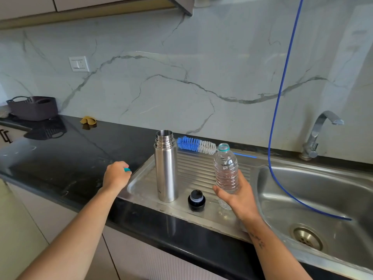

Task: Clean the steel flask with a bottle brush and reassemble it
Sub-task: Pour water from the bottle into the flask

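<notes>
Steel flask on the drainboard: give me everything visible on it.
The steel flask is a tall, slim cylinder of brushed, reflective metal, standing upright on the ribbed sink drainboard. Its mouth is open, with threaded rings showing at the neck. Small dark lettering sits near the base, too small to read. Neither hand touches it. Its black cap lies apart on the drainboard to its right. The bottle brush lies behind it; whether they touch is unclear.

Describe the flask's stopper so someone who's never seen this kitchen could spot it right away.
Find the steel sink and the ribbed drainboard beside it. Near its front edge, the flask stopper stands between the open steel flask and the clear water bottle that the right hand holds. It is the only short, black, round piece there.
</notes>
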### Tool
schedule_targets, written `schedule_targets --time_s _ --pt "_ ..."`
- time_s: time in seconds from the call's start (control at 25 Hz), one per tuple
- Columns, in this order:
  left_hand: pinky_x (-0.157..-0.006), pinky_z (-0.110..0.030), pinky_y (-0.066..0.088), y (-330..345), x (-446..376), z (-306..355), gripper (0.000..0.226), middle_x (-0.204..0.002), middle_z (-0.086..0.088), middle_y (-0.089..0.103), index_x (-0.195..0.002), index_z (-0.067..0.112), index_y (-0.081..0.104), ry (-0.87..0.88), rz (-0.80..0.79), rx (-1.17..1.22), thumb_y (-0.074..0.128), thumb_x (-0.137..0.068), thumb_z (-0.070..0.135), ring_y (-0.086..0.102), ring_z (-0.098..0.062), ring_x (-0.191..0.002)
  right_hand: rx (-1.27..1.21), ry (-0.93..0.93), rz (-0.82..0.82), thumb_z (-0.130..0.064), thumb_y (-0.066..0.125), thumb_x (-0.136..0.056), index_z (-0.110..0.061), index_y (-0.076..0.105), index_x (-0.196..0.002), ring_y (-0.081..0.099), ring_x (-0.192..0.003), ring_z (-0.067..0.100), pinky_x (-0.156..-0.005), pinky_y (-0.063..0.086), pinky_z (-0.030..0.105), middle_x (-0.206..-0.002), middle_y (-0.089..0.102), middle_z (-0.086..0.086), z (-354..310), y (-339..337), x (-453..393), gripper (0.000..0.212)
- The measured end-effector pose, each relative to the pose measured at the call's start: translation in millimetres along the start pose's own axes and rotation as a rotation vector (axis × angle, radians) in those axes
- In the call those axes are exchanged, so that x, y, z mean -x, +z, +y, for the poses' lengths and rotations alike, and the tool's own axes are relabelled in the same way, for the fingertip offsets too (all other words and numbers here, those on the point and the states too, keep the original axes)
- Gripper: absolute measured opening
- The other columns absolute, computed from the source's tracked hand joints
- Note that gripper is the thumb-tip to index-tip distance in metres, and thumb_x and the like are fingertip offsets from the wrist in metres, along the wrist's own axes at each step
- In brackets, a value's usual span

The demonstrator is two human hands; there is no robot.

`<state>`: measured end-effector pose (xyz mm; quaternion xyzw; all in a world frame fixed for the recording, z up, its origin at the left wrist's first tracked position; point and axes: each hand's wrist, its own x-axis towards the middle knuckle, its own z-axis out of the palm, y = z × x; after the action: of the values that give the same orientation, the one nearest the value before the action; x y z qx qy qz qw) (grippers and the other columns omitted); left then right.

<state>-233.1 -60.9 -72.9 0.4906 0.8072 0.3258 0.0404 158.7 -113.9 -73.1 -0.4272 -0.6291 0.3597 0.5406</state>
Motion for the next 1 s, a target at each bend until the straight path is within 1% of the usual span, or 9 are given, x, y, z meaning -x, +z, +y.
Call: schedule_targets --time_s 0.2,0.32,0.44,0.52,0.6,0.68,0.76,0.88,1.0 --pt "-0.095 -0.048 0.049 4.9 -8.7 -3.9 0.024 -0.126 -0.014 0.06 -0.118 0.01 0.072 -0.026 -0.012 -0.104 0.07 -0.096 0.021 0.049 -0.035 -0.123 -0.004 -0.008 0.0 -0.018 0.091 -0.076 -0.031 0.063 -0.118 0.072 -0.095 0.011 -0.085 0.057 0.029 -0.105 0.075 -0.008 1.1 -0.5 -0.8 0.053" --pt "-0.098 -0.05 0.047 4.2 -8.6 -5.6 0.034 -0.13 -0.016 0.06 -0.127 0.01 0.069 -0.056 -0.03 -0.1 0.07 -0.096 0.024 0.047 -0.037 -0.126 0.009 -0.018 -0.004 -0.02 0.091 -0.076 -0.031 0.062 -0.121 0.071 -0.097 0.009 -0.086 0.056 0.029 -0.107 0.074 -0.009 0.8 -0.2 -0.5 0.055" --pt "-0.104 -0.052 0.045 1.6 -1.0 0.4 0.048 -0.137 -0.016 0.054 -0.139 0.01 0.058 -0.041 -0.003 -0.008 0.072 -0.095 0.025 0.044 -0.036 -0.132 0.025 -0.014 0.0 -0.02 0.091 -0.076 -0.033 0.061 -0.12 0.07 -0.097 0.006 -0.084 0.054 0.022 -0.106 0.073 -0.012 -0.5 -0.5 -0.4 0.055" --pt "-0.107 -0.049 0.044 -3.4 9.7 12.9 0.05 -0.138 -0.01 0.054 -0.14 0.014 0.056 0.066 0.044 0.135 0.072 -0.094 0.021 0.045 -0.031 -0.134 0.027 -0.012 0.004 -0.019 0.09 -0.076 -0.035 0.061 -0.118 0.07 -0.096 0.005 -0.081 0.053 0.018 -0.105 0.073 -0.015 -1.8 -0.6 -0.5 0.053" --pt "-0.113 -0.044 0.041 -14.7 25.1 31.3 0.056 -0.145 0.001 0.053 -0.143 0.023 0.054 0.197 -0.126 0.412 0.073 -0.091 0.011 0.046 -0.018 -0.139 0.027 -0.012 0.009 -0.019 0.09 -0.076 -0.036 0.06 -0.117 0.07 -0.095 0.003 -0.08 0.053 0.015 -0.104 0.072 -0.017 -2.2 -0.7 -0.4 0.054" --pt "-0.114 -0.04 0.037 -27.3 46.8 49.2 0.071 -0.15 0.012 0.052 -0.147 0.029 0.048 0.325 -0.489 0.733 0.076 -0.084 0.01 0.043 -0.007 -0.142 0.024 -0.016 0.016 -0.02 0.091 -0.076 -0.034 0.06 -0.119 0.07 -0.096 0.003 -0.081 0.053 0.014 -0.105 0.072 -0.019 -3.2 -0.8 -0.1 0.054" --pt "-0.109 -0.037 0.042 -32.9 63.1 64.3 0.082 -0.146 0.012 0.056 -0.148 0.03 0.044 0.391 -0.677 0.817 0.083 -0.076 0.021 0.049 -0.006 -0.138 0.024 -0.018 0.02 -0.02 0.091 -0.076 -0.032 0.06 -0.119 0.07 -0.096 0.003 -0.082 0.054 0.016 -0.105 0.072 -0.018 -4.2 -0.8 0.5 0.054" --pt "-0.107 -0.041 0.048 -29.0 73.3 83.6 0.092 -0.133 0.011 0.066 -0.141 0.035 0.048 0.335 -0.609 0.761 0.095 -0.062 0.039 0.062 -0.011 -0.125 0.031 -0.018 0.023 -0.022 0.091 -0.076 -0.031 0.06 -0.121 0.07 -0.097 0.005 -0.085 0.055 0.021 -0.106 0.073 -0.017 -5.6 -1.2 0.6 0.055" --pt "-0.105 -0.047 0.053 -25.1 74.2 93.3 0.078 -0.121 0.009 0.071 -0.131 0.034 0.057 0.263 -0.455 0.713 0.095 -0.063 0.032 0.068 -0.012 -0.113 0.01 -0.023 0.038 -0.022 0.092 -0.076 -0.03 0.061 -0.122 0.071 -0.097 0.006 -0.087 0.056 0.024 -0.106 0.074 -0.015 -7.8 -2.4 1.9 0.056"
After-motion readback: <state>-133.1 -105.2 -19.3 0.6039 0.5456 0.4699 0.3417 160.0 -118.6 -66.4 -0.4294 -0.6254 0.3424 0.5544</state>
